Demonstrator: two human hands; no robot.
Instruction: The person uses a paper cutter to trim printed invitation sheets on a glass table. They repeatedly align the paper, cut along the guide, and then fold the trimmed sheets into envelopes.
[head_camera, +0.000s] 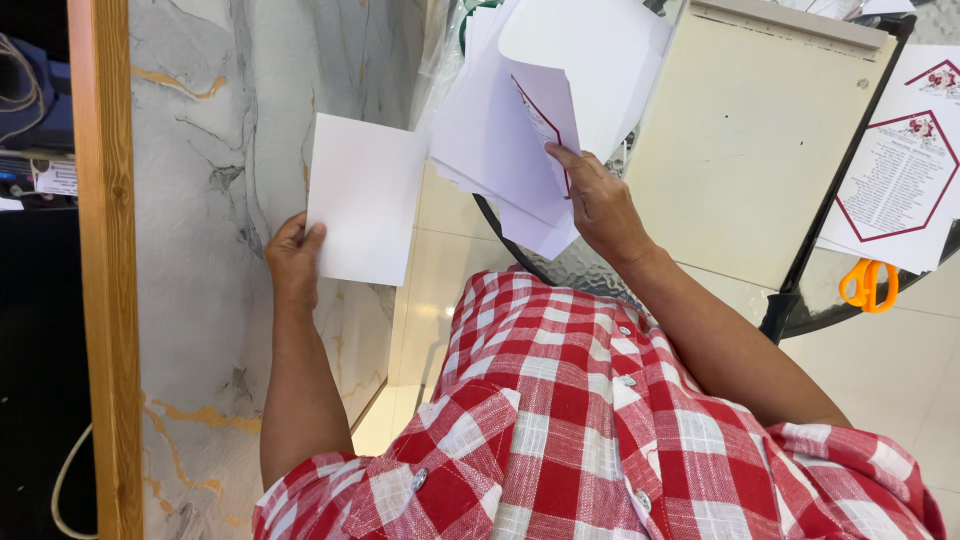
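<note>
Marble wall (200, 150), glossy tile floor (440, 260)

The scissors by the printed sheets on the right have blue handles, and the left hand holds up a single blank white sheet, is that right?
Not quite. The head view shows the scissors have orange handles, not blue. They do lie by the printed sheets, and the left hand holds a single blank white sheet.

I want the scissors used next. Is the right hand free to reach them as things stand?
Probably not yet: the right hand holds a paper stack, and the orange scissors lie apart at the table's far edge, though nothing blocks the way.
</note>
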